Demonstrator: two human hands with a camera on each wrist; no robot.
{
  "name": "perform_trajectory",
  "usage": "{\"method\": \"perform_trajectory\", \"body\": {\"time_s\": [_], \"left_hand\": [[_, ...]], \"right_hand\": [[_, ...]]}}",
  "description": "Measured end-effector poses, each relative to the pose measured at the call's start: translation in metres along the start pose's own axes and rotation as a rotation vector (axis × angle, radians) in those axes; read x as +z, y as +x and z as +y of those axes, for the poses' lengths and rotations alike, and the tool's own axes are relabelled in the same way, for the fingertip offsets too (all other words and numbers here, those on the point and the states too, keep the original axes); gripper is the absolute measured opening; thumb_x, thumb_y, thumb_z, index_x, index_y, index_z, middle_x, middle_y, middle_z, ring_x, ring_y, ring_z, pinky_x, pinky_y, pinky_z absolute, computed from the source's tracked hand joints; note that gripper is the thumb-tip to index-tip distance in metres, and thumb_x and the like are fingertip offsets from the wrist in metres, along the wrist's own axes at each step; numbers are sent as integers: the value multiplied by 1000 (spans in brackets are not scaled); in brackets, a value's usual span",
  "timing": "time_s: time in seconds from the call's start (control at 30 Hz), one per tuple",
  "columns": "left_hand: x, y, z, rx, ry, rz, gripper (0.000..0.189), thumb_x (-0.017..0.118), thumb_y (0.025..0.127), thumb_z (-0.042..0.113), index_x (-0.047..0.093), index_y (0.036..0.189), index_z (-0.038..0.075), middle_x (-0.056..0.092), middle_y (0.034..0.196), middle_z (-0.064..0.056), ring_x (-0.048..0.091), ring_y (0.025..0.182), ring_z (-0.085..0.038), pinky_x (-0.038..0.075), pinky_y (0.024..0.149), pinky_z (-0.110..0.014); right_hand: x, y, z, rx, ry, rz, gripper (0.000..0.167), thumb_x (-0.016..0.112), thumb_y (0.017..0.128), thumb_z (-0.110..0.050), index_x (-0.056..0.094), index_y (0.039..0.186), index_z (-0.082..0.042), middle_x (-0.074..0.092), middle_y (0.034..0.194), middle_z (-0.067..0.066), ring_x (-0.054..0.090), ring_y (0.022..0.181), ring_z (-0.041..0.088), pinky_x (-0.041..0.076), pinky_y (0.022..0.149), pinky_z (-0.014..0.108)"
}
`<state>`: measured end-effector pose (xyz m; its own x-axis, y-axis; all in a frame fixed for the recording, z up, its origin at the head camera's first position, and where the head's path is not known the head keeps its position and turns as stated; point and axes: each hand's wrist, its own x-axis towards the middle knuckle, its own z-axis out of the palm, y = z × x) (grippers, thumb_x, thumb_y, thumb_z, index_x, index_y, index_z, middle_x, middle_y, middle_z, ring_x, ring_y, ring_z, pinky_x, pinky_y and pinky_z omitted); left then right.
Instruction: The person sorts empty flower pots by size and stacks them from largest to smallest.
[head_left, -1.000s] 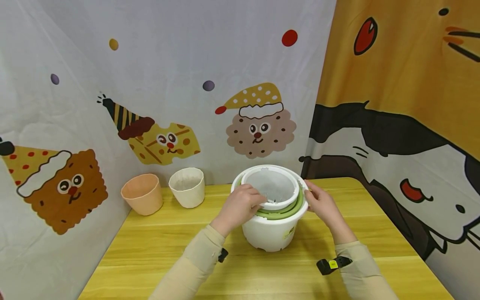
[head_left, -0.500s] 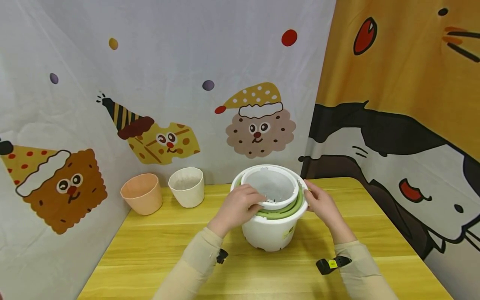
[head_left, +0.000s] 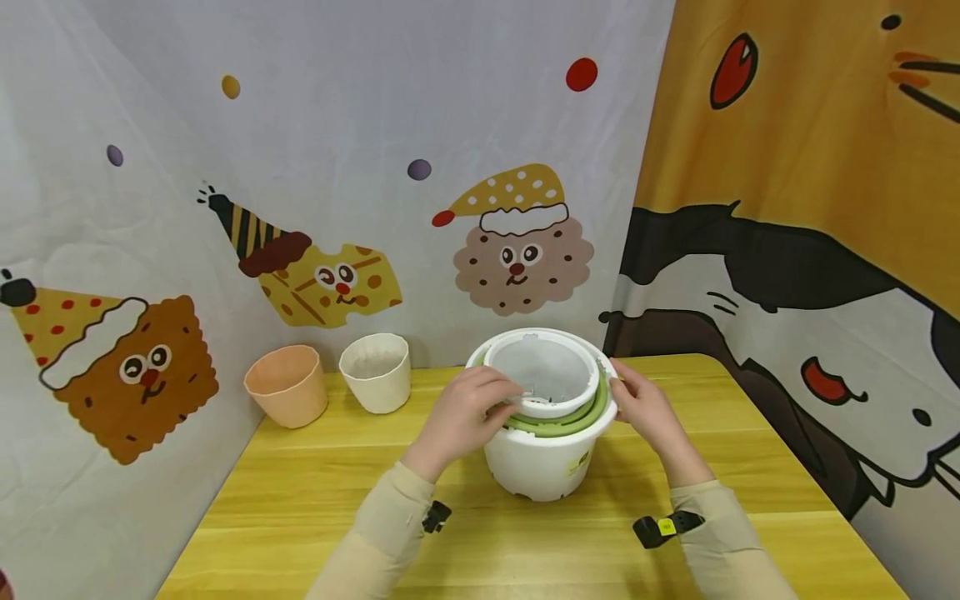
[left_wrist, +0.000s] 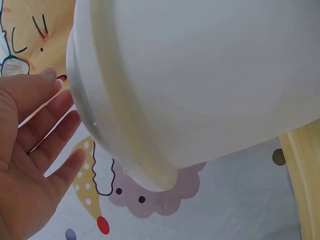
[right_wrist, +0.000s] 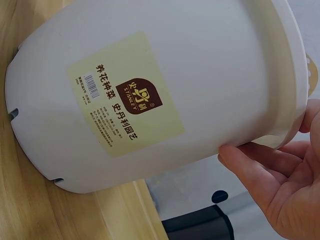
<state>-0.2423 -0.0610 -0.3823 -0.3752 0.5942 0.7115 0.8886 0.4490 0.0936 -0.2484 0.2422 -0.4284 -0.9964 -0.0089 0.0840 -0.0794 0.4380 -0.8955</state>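
Observation:
A large white plastic flowerpot [head_left: 536, 471] stands upright on the table. A green-rimmed pot [head_left: 558, 429] sits inside it, and a smaller white pot [head_left: 543, 411] with a grey inside is nested innermost. My left hand [head_left: 463, 414] is at the near left of the inner white pot's rim, fingertips over the edge. In the left wrist view its fingers [left_wrist: 55, 130] are spread and loosely bent beside the rim. My right hand [head_left: 647, 408] pinches the large pot's rim on the right. The right wrist view shows its thumb against the wall under the rim, near a yellow label [right_wrist: 125, 95].
A peach-coloured pot [head_left: 288, 396] and a cream pot [head_left: 378, 383] stand at the back left of the wooden table [head_left: 315, 508]. Behind them hangs a cartoon-printed cloth [head_left: 352, 100]. Each wrist carries a black camera [head_left: 654, 532].
My left hand has shifted slightly left, and its fingertips have drawn back a little along the inner pot's rim. My right hand and the pots keep their places.

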Motion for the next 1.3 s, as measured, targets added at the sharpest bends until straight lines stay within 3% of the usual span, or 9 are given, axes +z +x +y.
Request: {"method": "perform_trajectory", "body": {"time_s": [0.13, 0.47, 0.7, 1.03, 1.3], "left_hand": [[-4, -3, -2, -19, -17, 24, 25, 80, 83, 9, 73, 106, 8, 72, 101, 0, 64, 96, -15, 49, 91, -29], [-12, -16, -10, -124, -7, 60, 28, 78, 85, 10, 70, 111, 4, 70, 103, -4, 62, 94, -18, 52, 83, -33], [-17, -26, -15, -191, -11, 95, 33, 79, 82, 7, 67, 113, 3, 67, 94, -4, 60, 91, -21, 51, 82, -37], [-16, -43, -27, -333, 43, 131, 34, 79, 84, 12, 68, 114, 1, 70, 100, -8, 64, 91, -23, 53, 82, -41], [-18, -55, -35, -506, 54, 129, 34, 78, 86, 17, 67, 114, 1, 68, 97, -10, 64, 88, -27, 54, 79, -43]], "right_hand": [[0, 0, 0, -6, 3, -3, 58, 43, 105, -36, 32, 155, -9, 48, 143, 27, 56, 117, 37, 56, 87, 43], [0, 0, -1, -11, 1, 0, 58, 44, 105, -36, 33, 155, -9, 46, 145, 26, 55, 119, 37, 57, 84, 37], [0, 0, -1, -13, 3, -3, 57, 44, 105, -36, 33, 155, -10, 47, 144, 26, 56, 118, 36, 57, 84, 37], [0, 0, 0, -4, 0, -5, 58, 44, 105, -37, 33, 155, -11, 48, 143, 26, 56, 117, 35, 57, 84, 37], [-1, 0, -1, -2, -1, -4, 58, 44, 105, -38, 33, 155, -10, 47, 144, 25, 56, 118, 36, 57, 85, 40]]}}
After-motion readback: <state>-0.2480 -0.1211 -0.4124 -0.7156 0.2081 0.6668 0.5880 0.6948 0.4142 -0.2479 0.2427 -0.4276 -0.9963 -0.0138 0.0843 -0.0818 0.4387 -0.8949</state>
